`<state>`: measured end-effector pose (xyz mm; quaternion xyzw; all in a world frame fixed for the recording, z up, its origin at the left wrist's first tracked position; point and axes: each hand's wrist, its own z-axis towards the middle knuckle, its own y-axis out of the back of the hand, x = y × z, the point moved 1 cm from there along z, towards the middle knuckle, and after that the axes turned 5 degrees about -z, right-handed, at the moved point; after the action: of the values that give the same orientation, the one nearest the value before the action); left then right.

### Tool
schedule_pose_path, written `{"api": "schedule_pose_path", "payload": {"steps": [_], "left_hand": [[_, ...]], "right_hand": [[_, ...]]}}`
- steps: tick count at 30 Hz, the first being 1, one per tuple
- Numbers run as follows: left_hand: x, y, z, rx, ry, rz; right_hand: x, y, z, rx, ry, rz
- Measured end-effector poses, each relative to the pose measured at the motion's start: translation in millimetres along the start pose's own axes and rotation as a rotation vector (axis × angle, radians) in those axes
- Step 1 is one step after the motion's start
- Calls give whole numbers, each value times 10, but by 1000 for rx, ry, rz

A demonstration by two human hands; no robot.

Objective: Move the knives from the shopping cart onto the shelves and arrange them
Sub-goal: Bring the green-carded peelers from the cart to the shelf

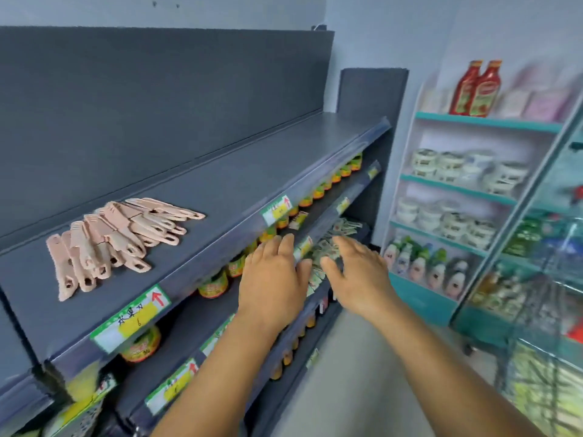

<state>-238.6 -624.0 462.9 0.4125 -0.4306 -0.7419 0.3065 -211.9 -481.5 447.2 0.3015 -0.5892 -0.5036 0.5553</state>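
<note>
Pink knives piled on the top shelf, both hands empty.

The knives [116, 241] lie overlapping on the left of the dark top shelf [252, 171]. In front of the lower shelves, left hand [273, 285] and right hand [358, 275] hover side by side, fingers spread, holding nothing. The shopping cart [549, 310] stands at far right.

Bare forearms [441, 357]; unadorned hands [271, 279]
</note>
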Motion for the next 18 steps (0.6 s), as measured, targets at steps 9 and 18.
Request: {"api": "schedule_pose_path", "payload": {"steps": [9, 18], "left_hand": [[-1072, -928, -299, 245, -234, -137], [-2290, -1770, -762, 480, -418, -207]], "right_hand": [[-1277, 42, -988, -16, -411, -15], [-2502, 92, -1839, -39, -717, 21]]}}
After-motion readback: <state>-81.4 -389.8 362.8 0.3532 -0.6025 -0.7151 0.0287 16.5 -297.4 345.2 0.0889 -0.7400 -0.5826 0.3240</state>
